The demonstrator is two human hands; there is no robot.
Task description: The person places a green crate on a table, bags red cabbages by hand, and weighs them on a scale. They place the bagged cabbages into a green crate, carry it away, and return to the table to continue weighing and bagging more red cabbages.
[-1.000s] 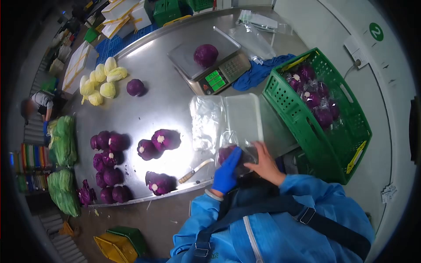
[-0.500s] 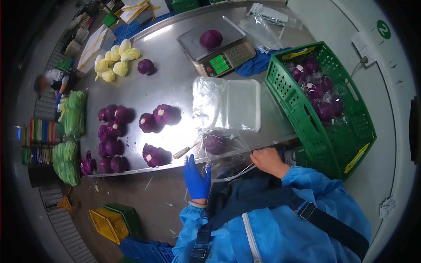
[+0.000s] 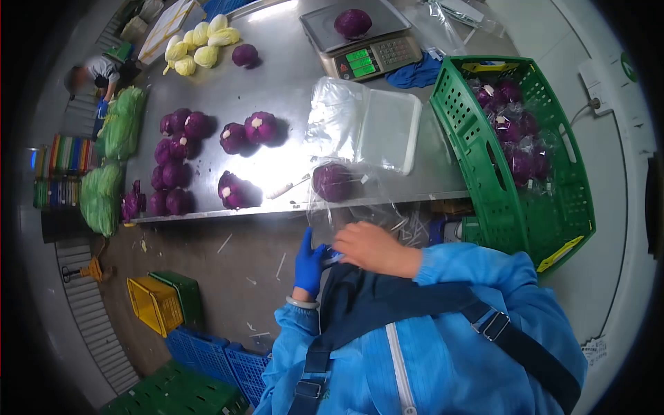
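Observation:
A purple cabbage (image 3: 332,182) sits at the table's near edge inside a clear plastic bag (image 3: 356,200). The bag's mouth hangs over the edge toward my body. My left hand (image 3: 311,268), in a blue glove, grips the bag's mouth near the thumb, with its index finger stretched upward. Beside it, my bare right hand (image 3: 370,249) has its fingers closed on the gathered bag; the fingertips are partly hidden. Left of the bagged cabbage lies a knife (image 3: 282,189) with a pale handle. A stack of clear bags (image 3: 337,117) rests behind the cabbage.
A scale (image 3: 373,55) bears another purple cabbage (image 3: 353,23). To the right, a green crate (image 3: 477,159) holds bagged cabbages. Several loose purple cabbages (image 3: 176,174) and pale napa cabbages (image 3: 206,57) are on the table (image 3: 277,62). A person (image 3: 104,72) is at far left.
My right hand has moved left from the bag's far side to beside my left hand, drawing the bag's mouth together. The view has shifted, so the table appears higher.

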